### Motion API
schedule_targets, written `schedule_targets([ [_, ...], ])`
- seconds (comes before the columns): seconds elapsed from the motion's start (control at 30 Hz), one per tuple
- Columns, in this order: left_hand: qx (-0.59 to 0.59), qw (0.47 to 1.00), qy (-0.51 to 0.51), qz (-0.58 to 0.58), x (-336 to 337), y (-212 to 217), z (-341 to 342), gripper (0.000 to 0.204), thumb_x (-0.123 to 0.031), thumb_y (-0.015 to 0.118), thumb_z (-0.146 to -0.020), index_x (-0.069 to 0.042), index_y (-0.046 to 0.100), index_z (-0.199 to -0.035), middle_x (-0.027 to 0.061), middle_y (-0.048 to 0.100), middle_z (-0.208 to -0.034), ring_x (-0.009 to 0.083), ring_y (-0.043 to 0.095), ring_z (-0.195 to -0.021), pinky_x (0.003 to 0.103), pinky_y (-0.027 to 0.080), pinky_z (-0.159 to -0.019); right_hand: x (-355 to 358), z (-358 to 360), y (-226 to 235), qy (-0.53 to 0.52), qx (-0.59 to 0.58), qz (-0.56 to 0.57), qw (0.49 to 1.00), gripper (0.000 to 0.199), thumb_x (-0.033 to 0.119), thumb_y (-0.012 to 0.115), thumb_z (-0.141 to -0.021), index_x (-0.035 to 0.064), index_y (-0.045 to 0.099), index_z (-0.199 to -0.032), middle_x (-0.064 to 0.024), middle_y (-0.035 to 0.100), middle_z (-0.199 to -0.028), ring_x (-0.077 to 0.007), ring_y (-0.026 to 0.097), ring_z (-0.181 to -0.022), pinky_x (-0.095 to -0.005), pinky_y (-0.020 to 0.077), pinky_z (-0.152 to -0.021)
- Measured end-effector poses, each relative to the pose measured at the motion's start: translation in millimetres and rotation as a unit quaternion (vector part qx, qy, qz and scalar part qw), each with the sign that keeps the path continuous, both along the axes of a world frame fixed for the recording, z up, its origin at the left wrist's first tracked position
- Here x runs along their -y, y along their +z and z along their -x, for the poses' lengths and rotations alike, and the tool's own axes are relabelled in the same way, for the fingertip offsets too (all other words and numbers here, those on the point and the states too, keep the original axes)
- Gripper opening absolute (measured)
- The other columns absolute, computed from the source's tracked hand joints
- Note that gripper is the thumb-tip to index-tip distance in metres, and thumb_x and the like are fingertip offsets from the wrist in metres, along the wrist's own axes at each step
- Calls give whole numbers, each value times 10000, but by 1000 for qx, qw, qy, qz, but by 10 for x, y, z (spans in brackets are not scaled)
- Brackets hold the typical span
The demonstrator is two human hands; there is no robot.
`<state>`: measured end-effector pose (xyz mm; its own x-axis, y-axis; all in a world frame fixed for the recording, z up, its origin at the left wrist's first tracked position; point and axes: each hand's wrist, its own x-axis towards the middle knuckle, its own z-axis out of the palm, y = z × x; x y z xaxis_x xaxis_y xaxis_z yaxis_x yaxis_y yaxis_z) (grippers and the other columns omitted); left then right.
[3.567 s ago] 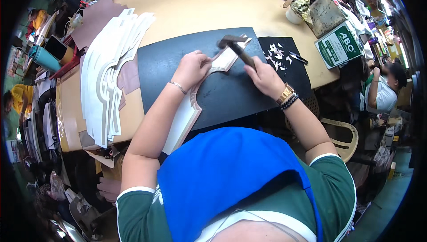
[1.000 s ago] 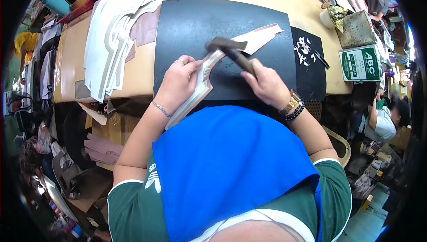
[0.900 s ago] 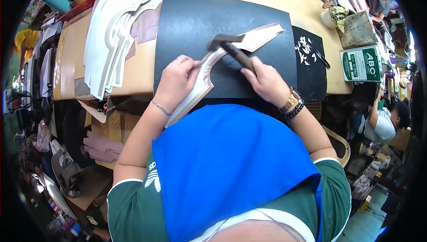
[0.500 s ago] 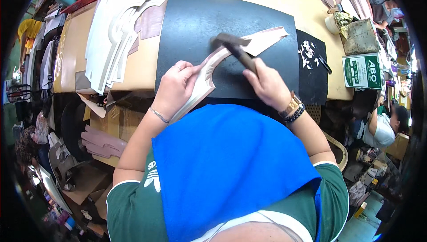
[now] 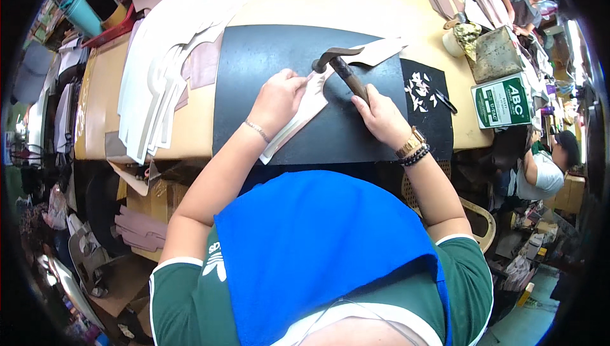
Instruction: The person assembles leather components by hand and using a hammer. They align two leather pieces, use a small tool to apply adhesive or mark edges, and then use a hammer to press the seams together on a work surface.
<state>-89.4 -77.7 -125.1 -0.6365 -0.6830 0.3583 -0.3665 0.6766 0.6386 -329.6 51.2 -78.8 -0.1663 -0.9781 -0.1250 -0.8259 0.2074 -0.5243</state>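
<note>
Thumb and fingers of the left hand (image 5: 278, 101), as I watch remotely, pinch the pale panel (image 5: 311, 106) at its narrow bend, the panel running out beneath and right of them. It has slid farther across the black board (image 5: 343, 139), putting that bend just beside the head of the hammer (image 5: 344, 73), whose handle the right hand (image 5: 384, 117) clasps.

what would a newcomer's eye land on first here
Probably the bright blue cloth over the wearer's green shirt, filling the lower middle. After that, the hammer in the right grip, its head at the pale cut piece that the left grip pinches on the dark mat. The bright white stack on the table's left also stands out.
</note>
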Motion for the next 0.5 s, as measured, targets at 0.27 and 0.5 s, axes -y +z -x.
schedule_targets([
  [0.27,5,1000,4,-12,-149,44,-161,217,-34,675,-908,-15,752,-1110,151,697,-1034,327,696,-917,392,564,-822,-58,-18,-4,52,35,26,998,339,345,587,-1045,28,474,-1004,-283,654,-770,-519,645,-787,-579,492,-662],
  [0.5,33,997,0,-74,-171,135,-276,243,-23,658,-914,-13,736,-1143,158,687,-1054,328,691,-931,394,559,-822,-79,-69,35,39,51,23,998,346,361,578,-1047,32,483,-997,-284,659,-781,-511,651,-795,-576,506,-667],
])
